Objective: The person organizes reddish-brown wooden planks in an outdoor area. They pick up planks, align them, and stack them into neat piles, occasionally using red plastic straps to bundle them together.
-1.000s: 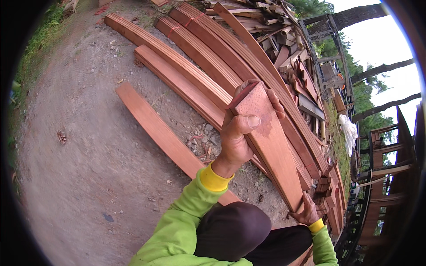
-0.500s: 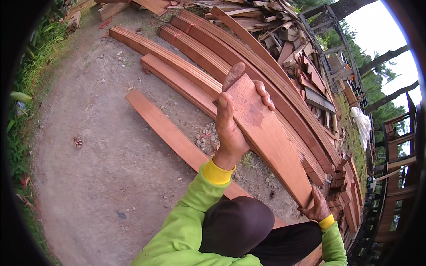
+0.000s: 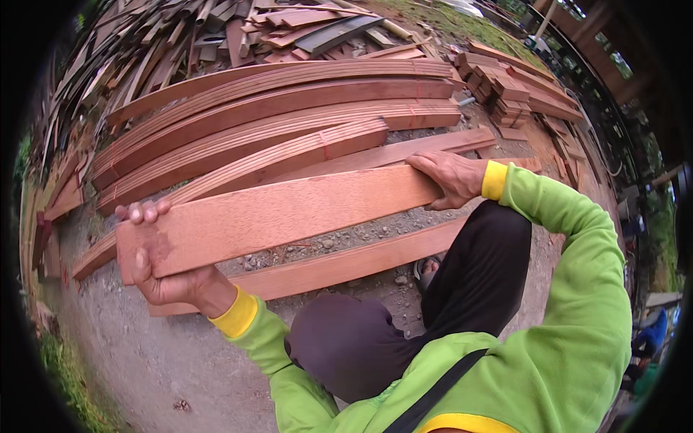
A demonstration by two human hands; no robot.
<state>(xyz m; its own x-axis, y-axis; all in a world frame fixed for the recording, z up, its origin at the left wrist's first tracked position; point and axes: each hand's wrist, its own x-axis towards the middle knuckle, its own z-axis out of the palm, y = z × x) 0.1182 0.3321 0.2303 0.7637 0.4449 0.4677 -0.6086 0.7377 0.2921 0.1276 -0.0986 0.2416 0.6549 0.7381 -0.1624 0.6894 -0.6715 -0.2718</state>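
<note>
A short reddish-brown wooden board (image 3: pixel 289 215) is held up in front of me, its broad face showing, with a dark stain near the left end. My left hand (image 3: pixel 170 274) wraps round that end, the thumb on the face and fingertips over the upper edge. At the other end, my right hand (image 3: pixel 456 177) grips the board with its fingers on the top edge and the thumb below. Under it, a long single plank (image 3: pixel 339 261) lies on the ground before my knees.
Tied bundles of long planks (image 3: pixel 289 101) lie just beyond the board. Behind them rises a heap of scrap wood (image 3: pixel 209 36). Short cut blocks (image 3: pixel 505 86) are stacked at the far right. Gravelly ground (image 3: pixel 137 361) spreads at the lower left, with grass (image 3: pixel 68 368) at its edge.
My view has swung to the right. The board has turned from slanting away to lying nearly crosswise, its left end now at the left. Both hands still hold its ends.
</note>
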